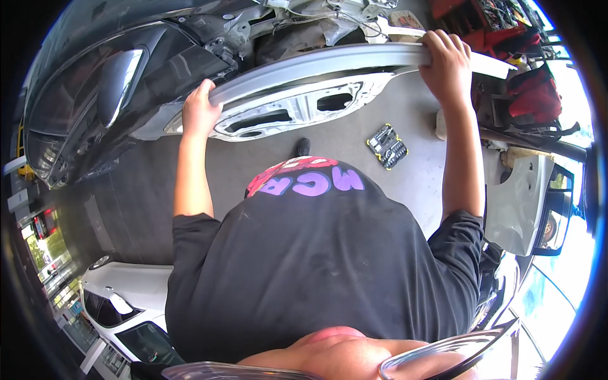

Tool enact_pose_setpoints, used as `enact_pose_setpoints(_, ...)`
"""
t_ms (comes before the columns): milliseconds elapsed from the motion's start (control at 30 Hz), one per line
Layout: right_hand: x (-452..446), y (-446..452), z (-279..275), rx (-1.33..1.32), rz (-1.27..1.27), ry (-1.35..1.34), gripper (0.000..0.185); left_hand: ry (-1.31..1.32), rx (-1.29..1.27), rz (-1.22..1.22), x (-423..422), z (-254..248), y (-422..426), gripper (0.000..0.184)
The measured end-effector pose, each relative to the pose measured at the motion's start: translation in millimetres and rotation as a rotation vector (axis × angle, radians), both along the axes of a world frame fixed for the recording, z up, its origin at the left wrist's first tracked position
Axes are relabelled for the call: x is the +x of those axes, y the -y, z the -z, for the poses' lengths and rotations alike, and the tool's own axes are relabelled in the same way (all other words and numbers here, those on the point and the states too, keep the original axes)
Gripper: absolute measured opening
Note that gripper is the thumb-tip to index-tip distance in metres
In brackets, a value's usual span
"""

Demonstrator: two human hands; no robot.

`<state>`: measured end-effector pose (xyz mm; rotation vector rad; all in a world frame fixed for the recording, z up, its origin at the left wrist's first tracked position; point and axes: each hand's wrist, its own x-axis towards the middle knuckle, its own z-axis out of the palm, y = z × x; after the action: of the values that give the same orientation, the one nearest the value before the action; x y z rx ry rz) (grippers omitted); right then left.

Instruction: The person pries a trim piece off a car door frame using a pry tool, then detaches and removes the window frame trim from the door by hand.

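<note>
A large silver-white car body panel (pixel 323 63), its inner side with cut-out openings showing below, stretches across the upper middle of the view. My left hand (pixel 201 109) grips its left part, fingers over the upper edge. At the right, my right hand (pixel 446 66) is wrapped over the top edge near that end. Behind the panel is a dark car (pixel 171 60) with its front structure and wiring exposed. The panel's far edge lies close to this car; whether they touch I cannot tell.
An open tool case (pixel 387 146) lies on the grey floor (pixel 253 161). To the right are a light-coloured car door (pixel 516 206) and a red cloth-like item (pixel 535 95). A white car (pixel 130 285) stands at the lower left.
</note>
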<state>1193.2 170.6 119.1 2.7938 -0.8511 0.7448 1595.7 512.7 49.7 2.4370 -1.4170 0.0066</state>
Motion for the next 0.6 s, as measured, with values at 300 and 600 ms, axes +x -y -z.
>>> enact_pose_setpoints(300, 30.1, 37.4, 5.7, -0.057, -0.036, 0.009, 0.034, -0.037, 0.036, -0.037, 31.1, 1.5, 29.5, 0.032)
enact_pose_setpoints(600, 55.8, 42.9, -10.6, -0.012, -0.014, 0.017, 0.035, -0.065, 0.091, -0.021, 51.9, 0.8, 46.8, 0.031)
